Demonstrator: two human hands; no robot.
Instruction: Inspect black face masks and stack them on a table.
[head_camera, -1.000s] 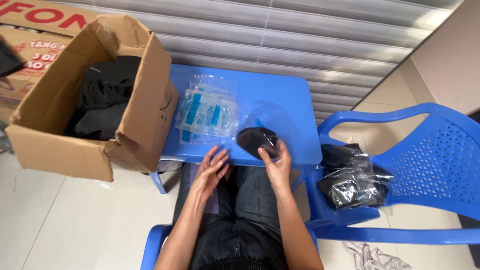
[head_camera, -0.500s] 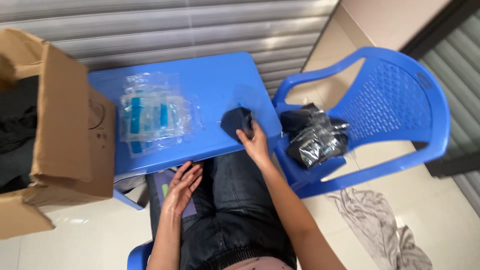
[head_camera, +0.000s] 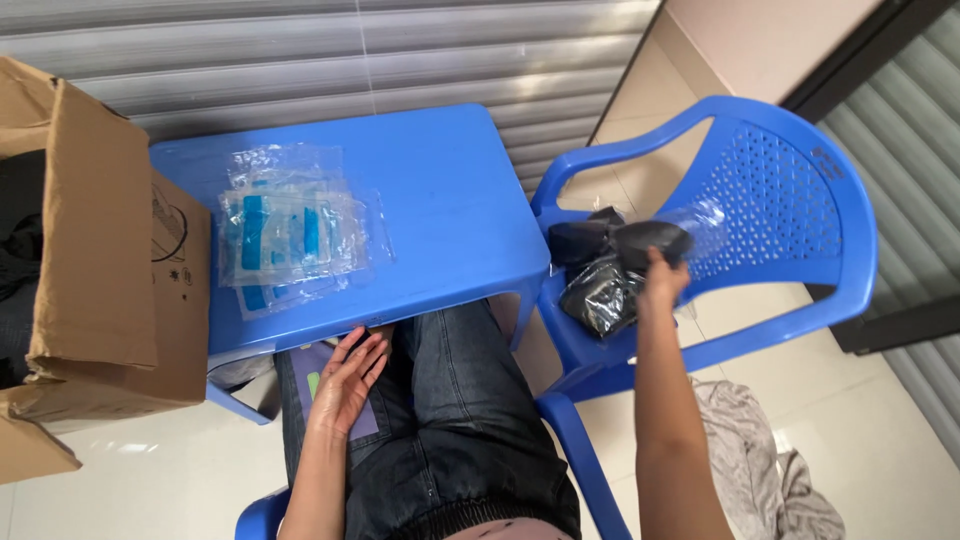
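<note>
Your right hand (head_camera: 662, 278) holds a bagged black item (head_camera: 655, 240) over the blue chair (head_camera: 790, 200).
Its grip pinches the item's near edge — just above the black bundles (head_camera: 600, 290) on the seat — while your left hand (head_camera: 350, 380) rests spread on your lap beside the worktop (head_camera: 450, 200).

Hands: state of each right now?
Left hand: open, empty, flat on lap.
Right hand: closed on black bagged item over blue chair.

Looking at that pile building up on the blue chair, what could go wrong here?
The right hand sets a bagged black item on top of the heap of bagged black items on the blue chair; the slick plastic might let it slide off the seat's front edge. The clear bags on the blue table lie loose near its edge, so a knock from the left hand could drop them.
</note>
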